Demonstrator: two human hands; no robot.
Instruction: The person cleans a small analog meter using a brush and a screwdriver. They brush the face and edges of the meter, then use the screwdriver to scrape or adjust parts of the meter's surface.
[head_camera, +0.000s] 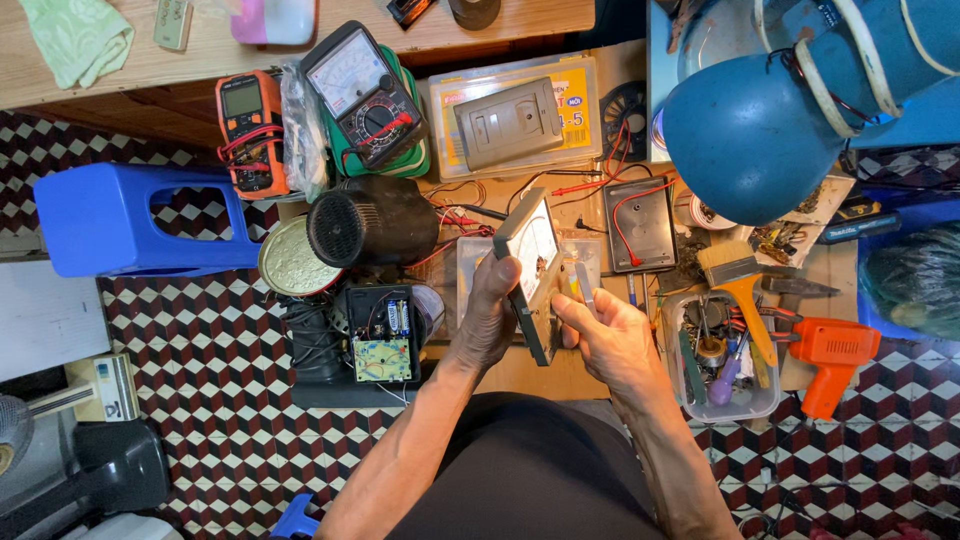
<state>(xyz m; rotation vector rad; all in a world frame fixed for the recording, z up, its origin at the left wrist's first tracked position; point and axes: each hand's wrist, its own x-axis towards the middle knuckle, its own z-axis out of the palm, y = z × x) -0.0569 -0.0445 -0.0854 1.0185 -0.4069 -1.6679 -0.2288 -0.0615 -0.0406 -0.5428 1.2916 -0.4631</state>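
Analog meter (535, 262) held tilted on edge above cluttered workbench (520, 375), dial face turned right, in front of person's chest. Left hand (487, 315) wraps meter's back and left edge, fingers closed around case. Right hand (608, 335) pinches slim metal tool (586, 287), tip close to meter's lower right edge. Just left: opened black device with green circuit board (382, 357), black motor (370, 220). Right: clear tray of tools (722, 368), paintbrush (738, 285), orange drill (832, 352). Blue lamp (760, 135) hangs above. Second analog meter (365, 95) and orange digital meter (250, 125) at far edge.
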